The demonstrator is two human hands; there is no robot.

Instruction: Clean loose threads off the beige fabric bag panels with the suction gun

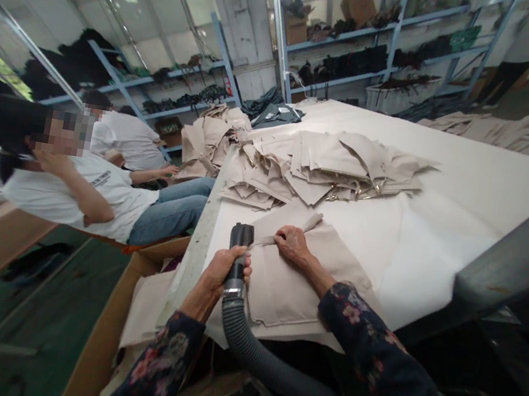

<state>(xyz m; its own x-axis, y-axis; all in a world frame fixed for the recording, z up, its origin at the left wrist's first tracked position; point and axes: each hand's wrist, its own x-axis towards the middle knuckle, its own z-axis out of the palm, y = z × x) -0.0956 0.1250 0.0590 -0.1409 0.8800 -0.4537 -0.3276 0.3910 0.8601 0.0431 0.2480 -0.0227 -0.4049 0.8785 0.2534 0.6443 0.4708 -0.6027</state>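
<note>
My left hand point(227, 267) is wrapped round the black nozzle point(241, 238) of a vacuum hose. From its lower end the grey ribbed hose point(259, 352) curves down and right, below the table edge. My right hand point(292, 243) is closed in a pinch on the folded strip point(264, 241) at the upper edge of a beige fabric piece point(288, 297). That piece lies flat at the table's near edge. The nozzle's mouth is beside the left end of the strip; whether they touch I cannot tell.
Behind my hands, a heap of beige fabric pieces point(326, 161) with metallic bits covers part of the white table point(491, 175). A cardboard box point(103, 326) with beige fabric stands at lower left. Seated co-workers point(87, 195) are on the left. A metal edge point(521, 241) bounds the right.
</note>
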